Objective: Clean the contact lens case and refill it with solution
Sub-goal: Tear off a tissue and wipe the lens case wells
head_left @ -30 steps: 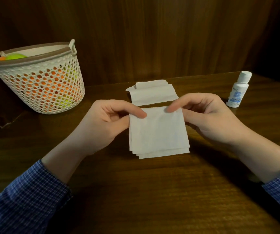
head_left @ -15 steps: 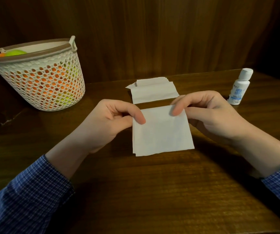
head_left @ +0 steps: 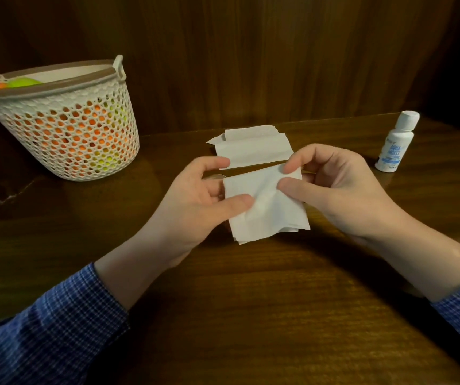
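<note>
Above the middle of the wooden counter (head_left: 251, 315), both hands hold a folded white tissue (head_left: 264, 207) between them. The left hand (head_left: 195, 201) pinches its left edge, thumb on top and fingers curled beneath; the right hand (head_left: 342, 190) pinches its upper right corner between thumb and forefinger, and the paper is puckered in the middle. A small pale rounded edge shows just behind the left fingers (too hidden to say whether it is the lens case). A second folded tissue (head_left: 253, 147) lies flat on the counter just behind the hands. The white solution bottle (head_left: 396, 145) stands upright, cap on, at the far right, apart from the right hand. At far left sits a perforated basket (head_left: 67, 129) holding orange and green things.
</note>
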{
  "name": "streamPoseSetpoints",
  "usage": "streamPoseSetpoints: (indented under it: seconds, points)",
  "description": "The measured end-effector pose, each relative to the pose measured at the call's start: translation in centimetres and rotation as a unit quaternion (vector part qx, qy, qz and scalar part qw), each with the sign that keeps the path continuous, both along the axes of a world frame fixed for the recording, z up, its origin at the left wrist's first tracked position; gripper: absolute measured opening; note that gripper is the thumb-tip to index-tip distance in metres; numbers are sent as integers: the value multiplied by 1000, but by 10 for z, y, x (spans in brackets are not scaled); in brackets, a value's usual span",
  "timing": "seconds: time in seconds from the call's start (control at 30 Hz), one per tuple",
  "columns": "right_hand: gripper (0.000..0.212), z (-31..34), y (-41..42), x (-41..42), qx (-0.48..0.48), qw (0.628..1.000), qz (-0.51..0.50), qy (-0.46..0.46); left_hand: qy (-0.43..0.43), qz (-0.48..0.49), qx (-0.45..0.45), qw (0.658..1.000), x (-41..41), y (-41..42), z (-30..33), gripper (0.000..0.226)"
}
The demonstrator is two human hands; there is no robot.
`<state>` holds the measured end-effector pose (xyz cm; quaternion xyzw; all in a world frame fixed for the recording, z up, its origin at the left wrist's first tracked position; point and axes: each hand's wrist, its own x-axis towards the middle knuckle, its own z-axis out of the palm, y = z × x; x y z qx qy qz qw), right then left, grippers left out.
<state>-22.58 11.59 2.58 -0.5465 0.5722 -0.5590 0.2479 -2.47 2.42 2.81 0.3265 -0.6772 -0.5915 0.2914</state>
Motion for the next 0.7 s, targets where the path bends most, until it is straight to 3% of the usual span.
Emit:
streamPoseSetpoints:
  seconds: [0.1, 0.2, 0.3, 0.4, 0.5, 0.7]
  points:
    - [33, 0, -1, 1, 5, 999, -2, -39, 2, -45, 55, 998, -1, -1, -2, 54]
    - [45, 2, 0, 1, 43, 994, 25, -101, -15, -51, -11, 999, 1, 2, -2, 39]
    - [38, 3, 2, -1, 96, 976, 140, -139, -11, -38, -71, 997, 3, 2, -4, 39]
    - [33, 1, 2, -3, 105, 972, 176, -113, 34, -55, -27, 998, 5, -1, -5, 42]
    - [25, 3, 1, -8, 52, 970, 188, -144, 108, -116, 17, 987, 9, -6, 0, 16]
    - [22, 8, 6, -16, -4, 965, 235, -119, 153, -202, 88, 963, 16, -13, 6, 41]
